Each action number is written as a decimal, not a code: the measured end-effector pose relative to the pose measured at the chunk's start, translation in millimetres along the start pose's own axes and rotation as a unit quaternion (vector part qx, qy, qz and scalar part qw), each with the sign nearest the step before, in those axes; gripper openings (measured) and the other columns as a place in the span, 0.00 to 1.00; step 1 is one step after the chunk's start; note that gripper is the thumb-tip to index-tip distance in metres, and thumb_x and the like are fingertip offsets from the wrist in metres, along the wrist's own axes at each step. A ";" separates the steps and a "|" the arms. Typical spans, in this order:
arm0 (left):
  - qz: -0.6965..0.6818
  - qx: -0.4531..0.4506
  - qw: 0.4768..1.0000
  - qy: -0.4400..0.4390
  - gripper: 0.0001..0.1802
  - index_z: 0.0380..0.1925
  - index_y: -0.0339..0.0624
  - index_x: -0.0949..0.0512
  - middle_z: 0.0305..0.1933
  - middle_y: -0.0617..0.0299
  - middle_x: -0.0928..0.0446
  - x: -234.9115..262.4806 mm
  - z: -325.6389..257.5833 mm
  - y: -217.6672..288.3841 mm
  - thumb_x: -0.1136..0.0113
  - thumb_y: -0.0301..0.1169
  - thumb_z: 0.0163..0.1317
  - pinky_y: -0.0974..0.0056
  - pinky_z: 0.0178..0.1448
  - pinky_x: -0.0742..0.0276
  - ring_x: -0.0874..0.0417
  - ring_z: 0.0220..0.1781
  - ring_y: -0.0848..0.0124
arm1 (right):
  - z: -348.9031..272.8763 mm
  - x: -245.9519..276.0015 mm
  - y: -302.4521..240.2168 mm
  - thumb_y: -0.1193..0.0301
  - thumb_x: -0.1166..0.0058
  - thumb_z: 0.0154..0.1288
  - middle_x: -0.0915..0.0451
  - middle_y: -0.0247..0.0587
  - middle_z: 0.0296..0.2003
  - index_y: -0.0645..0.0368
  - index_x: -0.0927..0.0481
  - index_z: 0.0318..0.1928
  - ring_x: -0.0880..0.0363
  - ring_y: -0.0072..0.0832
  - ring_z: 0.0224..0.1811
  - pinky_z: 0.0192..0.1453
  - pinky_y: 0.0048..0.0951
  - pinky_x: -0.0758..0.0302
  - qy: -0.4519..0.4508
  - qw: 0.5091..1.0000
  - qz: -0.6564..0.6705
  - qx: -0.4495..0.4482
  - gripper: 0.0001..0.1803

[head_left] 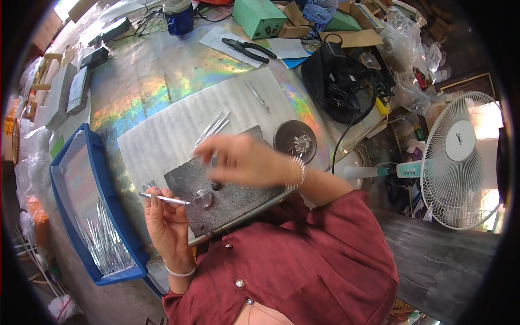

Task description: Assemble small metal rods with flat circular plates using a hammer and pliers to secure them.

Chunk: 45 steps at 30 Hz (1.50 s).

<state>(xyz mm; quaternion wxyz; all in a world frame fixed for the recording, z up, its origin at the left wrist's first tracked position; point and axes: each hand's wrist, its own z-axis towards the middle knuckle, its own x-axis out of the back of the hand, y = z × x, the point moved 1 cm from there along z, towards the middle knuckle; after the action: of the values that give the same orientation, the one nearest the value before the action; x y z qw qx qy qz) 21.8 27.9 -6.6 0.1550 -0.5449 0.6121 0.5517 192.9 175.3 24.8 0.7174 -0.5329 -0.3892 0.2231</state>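
My left hand (pixel 158 219) pinches a thin silver metal rod (pixel 176 201) between thumb and fingers. The rod's tip points right, close to a small shiny round piece (pixel 203 199) on a dark grey rough pad (pixel 238 203). Over the pad hovers my right hand (pixel 244 160), smeared by motion, so its fingers and anything in them cannot be made out. A small dark round object (pixel 216 186) sits just below that hand. Several loose silver rods (pixel 218 124) lie beyond it on a white foam sheet (pixel 162 130). A dark round dish (pixel 280 142) holds small metal bits.
At left stands a blue tray (pixel 97 162) with many silver rods (pixel 103 244). A single rod (pixel 257 96) lies farther back on the foam. Pliers (pixel 249 50), a green box (pixel 259 19) and a black bag (pixel 330 81) are at the back; a fan (pixel 460 160) stands right.
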 end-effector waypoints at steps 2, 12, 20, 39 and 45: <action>-0.014 0.015 1.000 -0.015 0.08 0.44 0.40 0.29 0.38 0.54 0.25 -3.1 0.8 -10.9 0.48 0.29 0.67 0.66 0.39 0.14 0.18 0.34 0.68 | -14.8 -25.6 -10.1 0.77 0.37 0.54 0.22 0.36 0.32 0.60 0.25 0.49 0.24 0.17 0.29 0.31 0.20 0.28 -0.035 0.997 0.063 -0.015 0.21; 0.060 0.098 0.986 -0.123 0.02 0.36 0.37 0.29 0.41 0.53 0.24 8.2 -19.1 -14.2 0.48 0.24 0.65 0.58 0.44 0.15 0.17 0.40 0.62 | -21.3 -47.9 -13.9 0.81 0.44 0.60 0.26 0.33 0.29 0.65 0.21 0.37 0.28 0.15 0.31 0.32 0.17 0.32 0.067 0.950 0.304 0.031 0.04; 0.390 0.086 0.910 -0.111 0.05 0.37 0.33 0.26 0.32 0.58 0.19 12.8 -52.8 5.0 0.43 0.21 0.62 0.71 0.40 0.22 0.19 0.34 0.75 | -35.0 -73.4 -5.0 0.77 0.47 0.65 0.26 0.29 0.27 0.65 0.23 0.37 0.32 0.09 0.26 0.27 0.14 0.36 -0.073 0.922 0.353 -0.144 0.04; 0.243 0.189 0.939 -0.156 0.07 0.42 0.33 0.28 0.41 0.57 0.21 32.8 -48.3 11.6 0.48 0.24 0.67 0.71 0.42 0.20 0.19 0.39 0.74 | -17.0 -99.1 -5.2 0.76 0.45 0.64 0.21 0.34 0.33 0.64 0.25 0.38 0.26 0.12 0.27 0.26 0.13 0.30 -0.087 0.860 0.414 -0.284 0.05; 0.229 0.172 0.944 -0.163 0.06 0.41 0.32 0.29 0.42 0.56 0.21 34.6 -42.2 14.2 0.49 0.24 0.67 0.69 0.45 0.19 0.18 0.41 0.73 | -9.2 -101.5 -5.4 0.77 0.45 0.63 0.22 0.33 0.32 0.64 0.24 0.37 0.27 0.11 0.27 0.26 0.13 0.31 -0.083 0.861 0.408 -0.293 0.04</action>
<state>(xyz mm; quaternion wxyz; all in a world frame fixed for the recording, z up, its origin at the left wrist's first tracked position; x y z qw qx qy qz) 14.9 -27.8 -12.3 0.2136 -0.2576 0.7724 0.5398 139.0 93.5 -3.9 0.3377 -0.8092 -0.2429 0.4149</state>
